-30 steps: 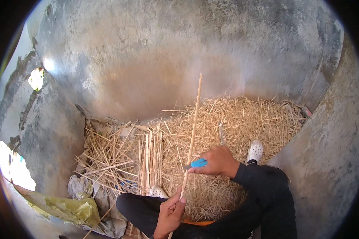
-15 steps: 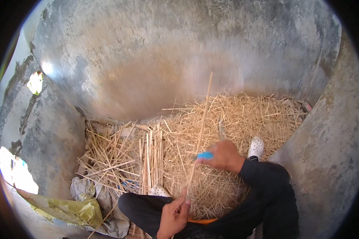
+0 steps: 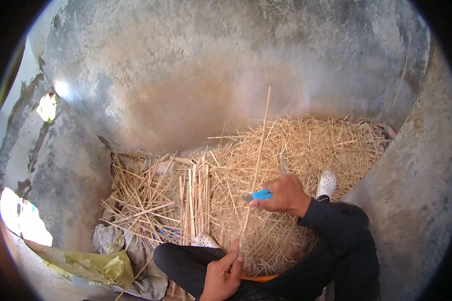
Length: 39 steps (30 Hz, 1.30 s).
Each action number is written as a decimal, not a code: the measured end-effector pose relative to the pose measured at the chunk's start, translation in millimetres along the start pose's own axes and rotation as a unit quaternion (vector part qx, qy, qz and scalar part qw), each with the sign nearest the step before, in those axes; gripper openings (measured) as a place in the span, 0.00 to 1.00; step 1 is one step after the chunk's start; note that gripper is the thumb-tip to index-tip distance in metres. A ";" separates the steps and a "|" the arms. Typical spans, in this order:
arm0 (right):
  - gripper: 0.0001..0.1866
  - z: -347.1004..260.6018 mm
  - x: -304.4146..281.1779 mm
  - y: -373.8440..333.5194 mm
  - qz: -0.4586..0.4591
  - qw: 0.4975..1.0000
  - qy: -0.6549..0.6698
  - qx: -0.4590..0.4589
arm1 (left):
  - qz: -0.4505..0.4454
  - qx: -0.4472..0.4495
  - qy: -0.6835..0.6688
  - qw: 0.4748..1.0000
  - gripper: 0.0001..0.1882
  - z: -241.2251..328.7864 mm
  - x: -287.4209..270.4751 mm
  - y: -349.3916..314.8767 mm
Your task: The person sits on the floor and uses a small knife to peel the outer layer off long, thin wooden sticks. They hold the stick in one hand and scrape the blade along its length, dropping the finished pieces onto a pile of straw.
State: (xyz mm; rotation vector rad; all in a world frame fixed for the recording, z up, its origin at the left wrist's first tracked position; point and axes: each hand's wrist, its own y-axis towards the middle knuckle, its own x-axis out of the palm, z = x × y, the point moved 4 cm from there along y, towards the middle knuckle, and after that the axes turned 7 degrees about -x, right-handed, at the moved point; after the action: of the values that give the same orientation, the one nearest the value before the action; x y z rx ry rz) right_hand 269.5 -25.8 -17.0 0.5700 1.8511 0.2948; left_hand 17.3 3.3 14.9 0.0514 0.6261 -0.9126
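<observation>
My left hand (image 3: 222, 279) pinches the lower end of a long, thin, pale wooden or bamboo strip (image 3: 262, 138). The strip slants up and slightly right, its top end in front of the wall. Further up, my right hand (image 3: 288, 194) is closed around a blue-handled knife (image 3: 261, 195), which looks like a utility cutter. Its grey blade points left and crosses the strip, or lies against it. Whether the right thumb also presses on the strip, I cannot tell.
Pale shavings (image 3: 326, 145) cover the floor ahead. Bundled strips (image 3: 195, 195) lie left of them, with loose strips (image 3: 145, 195) further left. A yellow-green sheet (image 3: 103, 268) lies at lower left. A concrete wall (image 3: 226, 65) rises behind. My white clogs (image 3: 327, 183) stand among the shavings.
The whole view has shifted slightly. The knife has turned a little, and its grey blade shows more plainly. Both hands keep their holds.
</observation>
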 end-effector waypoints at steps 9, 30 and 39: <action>0.43 138.4 -49.8 11.4 0.118 0.967 -0.082 0.210 | -0.067 0.029 -0.043 0.996 0.14 16.9 9.5 -28.0; 0.44 255.1 -36.9 28.4 0.195 0.885 -0.095 0.413 | -0.152 -0.128 -0.128 0.972 0.24 13.1 32.4 -8.1; 0.46 273.2 -6.7 -2.2 0.129 0.878 0.006 0.461 | -0.044 -0.199 -0.233 0.951 0.22 -4.8 25.8 1.4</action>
State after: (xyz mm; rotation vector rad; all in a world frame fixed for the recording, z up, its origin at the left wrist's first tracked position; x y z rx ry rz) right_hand 526.1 -51.2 -107.5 1.4706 1.8542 -0.4617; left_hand 27.6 -13.0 -3.0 -0.5445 0.3600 -0.8293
